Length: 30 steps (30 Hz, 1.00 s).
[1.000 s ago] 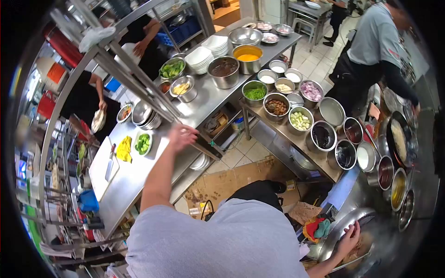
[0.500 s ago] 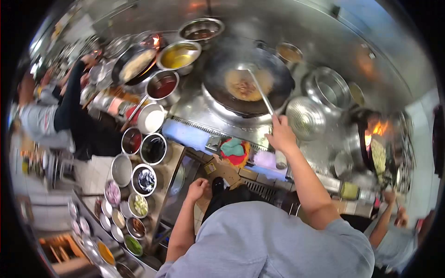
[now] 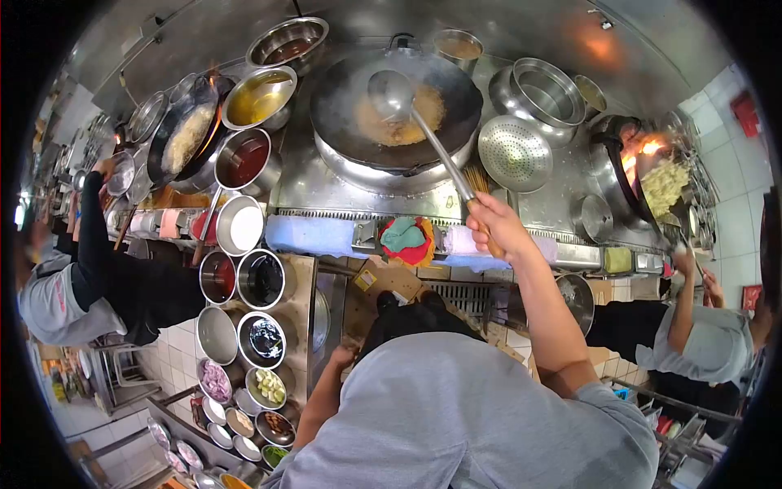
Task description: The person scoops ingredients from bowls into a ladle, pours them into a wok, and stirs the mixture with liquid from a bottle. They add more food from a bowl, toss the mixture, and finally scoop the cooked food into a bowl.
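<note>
My right hand (image 3: 497, 228) is closed around the wooden end of a long ladle (image 3: 440, 151). The ladle's round metal bowl hangs over a large dark wok (image 3: 334, 114), covering part of the food and brownish liquid (image 3: 429, 110) in it. Light steam rises there. Down by my left thigh, my left hand (image 3: 343, 356) looks loosely curled, with nothing visible in it; my body and shadow partly hide its fingers. Right of the wok lies a perforated strainer (image 3: 515, 155). Folded cloths (image 3: 405, 236) rest on the stove's front edge.
Left of the wok stand a bowl of yellow oil (image 3: 261, 96) and a pot of dark red liquid (image 3: 244, 160). Several ingredient pots line the left counter. Flames (image 3: 639, 151) burn at the right, near a co-worker (image 3: 692, 326); another co-worker (image 3: 73, 301) works at the left.
My right hand has lifted the ladle, so its bowl shows larger above the wok. My left hand has drawn back closer to my body. The view has turned and shifted.
</note>
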Each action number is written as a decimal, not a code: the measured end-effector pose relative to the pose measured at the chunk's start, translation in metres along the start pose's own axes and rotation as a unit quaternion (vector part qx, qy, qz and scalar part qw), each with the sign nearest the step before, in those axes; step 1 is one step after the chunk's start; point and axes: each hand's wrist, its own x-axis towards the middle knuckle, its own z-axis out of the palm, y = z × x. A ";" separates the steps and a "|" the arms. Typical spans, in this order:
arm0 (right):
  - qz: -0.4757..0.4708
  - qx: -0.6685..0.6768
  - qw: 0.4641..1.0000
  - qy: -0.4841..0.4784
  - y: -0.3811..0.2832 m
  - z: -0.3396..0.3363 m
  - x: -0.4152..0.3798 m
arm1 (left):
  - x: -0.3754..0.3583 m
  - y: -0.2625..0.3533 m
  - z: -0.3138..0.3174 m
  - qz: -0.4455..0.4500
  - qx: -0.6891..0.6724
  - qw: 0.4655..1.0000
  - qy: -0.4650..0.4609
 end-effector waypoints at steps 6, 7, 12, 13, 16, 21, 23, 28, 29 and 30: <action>-0.033 0.037 0.999 0.018 0.002 0.005 0.030 | 0.006 -0.054 -0.008 0.195 0.147 0.966 -0.080; -0.042 0.082 0.996 0.016 0.001 0.005 0.030 | 0.004 -0.053 -0.011 0.246 0.187 0.948 -0.079; -0.039 0.001 0.998 0.039 -0.004 -0.005 0.049 | -0.022 0.005 -0.030 -0.014 -0.234 0.971 -0.036; -0.036 0.031 0.998 0.030 -0.001 -0.006 0.045 | -0.021 0.004 -0.028 -0.016 -0.237 0.971 -0.034; -0.019 0.081 0.996 0.027 0.004 -0.013 0.048 | -0.012 0.008 -0.028 0.005 -0.307 0.951 -0.047; -0.083 -0.107 0.985 0.108 0.009 0.013 0.062 | -0.020 0.012 -0.030 -0.027 -0.250 0.967 -0.038; -0.132 -0.245 0.946 0.166 0.028 0.008 0.090 | -0.016 0.002 -0.025 -0.032 -0.262 0.964 -0.038; -0.090 -0.172 0.979 0.069 -0.019 0.007 0.092 | -0.010 -0.016 -0.017 -0.014 -0.197 0.979 -0.055; -0.087 -0.169 0.979 0.071 -0.018 0.011 0.096 | -0.008 -0.020 -0.015 -0.024 -0.235 0.970 -0.053; -0.126 -0.296 0.938 0.128 -0.016 0.022 0.101 | -0.001 -0.023 -0.011 -0.032 -0.274 0.960 -0.051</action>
